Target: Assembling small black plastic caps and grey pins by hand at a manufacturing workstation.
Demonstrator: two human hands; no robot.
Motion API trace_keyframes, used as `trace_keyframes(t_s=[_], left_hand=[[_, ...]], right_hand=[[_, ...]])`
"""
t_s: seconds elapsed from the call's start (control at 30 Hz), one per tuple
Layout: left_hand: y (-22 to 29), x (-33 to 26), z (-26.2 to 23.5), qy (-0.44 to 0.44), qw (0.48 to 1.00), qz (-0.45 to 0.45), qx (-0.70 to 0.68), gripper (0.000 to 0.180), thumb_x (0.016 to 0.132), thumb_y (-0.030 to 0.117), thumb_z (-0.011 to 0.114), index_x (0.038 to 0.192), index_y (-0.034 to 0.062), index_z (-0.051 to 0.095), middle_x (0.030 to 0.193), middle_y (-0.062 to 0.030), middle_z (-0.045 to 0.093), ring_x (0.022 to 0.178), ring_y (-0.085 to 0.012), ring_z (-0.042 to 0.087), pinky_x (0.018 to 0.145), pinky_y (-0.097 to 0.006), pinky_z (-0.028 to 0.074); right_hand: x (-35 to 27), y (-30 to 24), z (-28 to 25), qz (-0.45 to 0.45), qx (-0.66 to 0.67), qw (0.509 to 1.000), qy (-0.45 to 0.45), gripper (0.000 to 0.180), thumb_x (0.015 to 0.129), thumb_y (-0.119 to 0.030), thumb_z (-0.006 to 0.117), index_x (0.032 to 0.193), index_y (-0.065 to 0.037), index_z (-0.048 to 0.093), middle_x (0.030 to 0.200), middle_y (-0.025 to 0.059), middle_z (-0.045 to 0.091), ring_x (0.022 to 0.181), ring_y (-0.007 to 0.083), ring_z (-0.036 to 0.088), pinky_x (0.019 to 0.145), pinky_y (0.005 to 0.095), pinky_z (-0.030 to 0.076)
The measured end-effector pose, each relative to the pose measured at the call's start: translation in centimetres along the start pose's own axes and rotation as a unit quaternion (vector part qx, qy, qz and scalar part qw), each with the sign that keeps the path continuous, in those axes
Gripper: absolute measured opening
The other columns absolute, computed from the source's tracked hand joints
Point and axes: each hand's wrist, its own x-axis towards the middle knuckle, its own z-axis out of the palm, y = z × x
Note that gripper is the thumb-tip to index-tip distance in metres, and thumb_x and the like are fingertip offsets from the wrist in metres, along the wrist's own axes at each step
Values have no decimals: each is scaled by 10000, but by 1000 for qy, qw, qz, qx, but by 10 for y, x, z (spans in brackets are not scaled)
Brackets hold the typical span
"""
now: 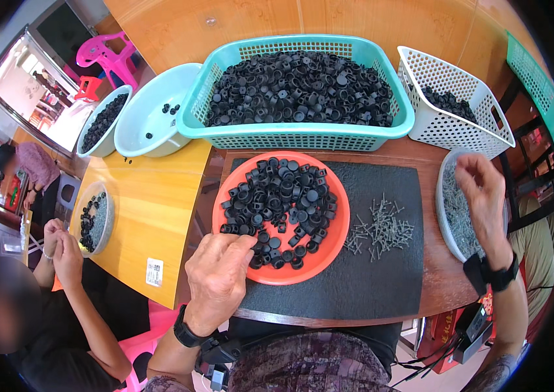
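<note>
My left hand (217, 277) is closed at the near left rim of an orange-red basin (319, 273). Its thumb and fingers come together beside the small black plastic caps and ring-shaped parts (278, 189) heaped inside; whatever they pinch is hidden. Over at the right, my right hand (484, 193) hovers above an oval tub (445, 219) of small pale, clear-looking pieces (458, 215). The fingers there are curled together, and I cannot make out anything between them. Between the basin and the tub, a loose pile of thin metal screws (381, 228) lies on a dark mat (381, 287).
Behind the basin stands a teal basket (296, 138) full of black parts, with a white basket (463, 134) to its right. Pale blue basins (152, 140) stand back left. A co-worker's hands (61, 251) are beside another tub (108, 225) on the yellow table (152, 215).
</note>
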Motion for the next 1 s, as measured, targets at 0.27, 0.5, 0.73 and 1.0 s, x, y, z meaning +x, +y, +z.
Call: trace_keyframes(t_s=[0.27, 0.5, 0.73, 1.0], left_hand=[[2, 6, 7, -58, 995, 52, 58, 235, 611, -97, 592, 818, -2, 650, 946, -132, 578, 956, -328, 530, 770, -397, 437], [2, 10, 6, -79, 995, 39, 56, 177, 610, -48, 628, 780, -1, 646, 965, -105, 573, 1018, -330, 497, 854, -422, 375], [3, 16, 16, -90, 992, 59, 70, 178, 615, -35, 638, 789, -1, 658, 946, -99, 574, 991, -308, 498, 845, -406, 360], [-4, 24, 15, -133, 982, 113, 67, 190, 625, 21, 627, 804, 30, 691, 716, -20, 557, 727, -210, 460, 735, -368, 313]], right_hand=[[-40, -13, 6, 6, 32, 998, -60, 63, 807, 48, 585, 865, 31, 568, 760, 47, 510, 679, 114, 485, 625, 249, 404], [-48, -10, 6, -13, 31, 996, -79, 66, 812, 53, 586, 869, 22, 584, 758, 39, 512, 679, 105, 479, 624, 245, 400], [-56, -5, 5, 33, 64, 993, -90, 84, 805, 67, 594, 873, 19, 596, 756, 39, 519, 685, 106, 483, 623, 244, 399], [-62, -2, 6, 24, 62, 994, -82, 76, 804, 71, 592, 865, 27, 602, 754, 41, 533, 683, 103, 482, 609, 243, 393]])
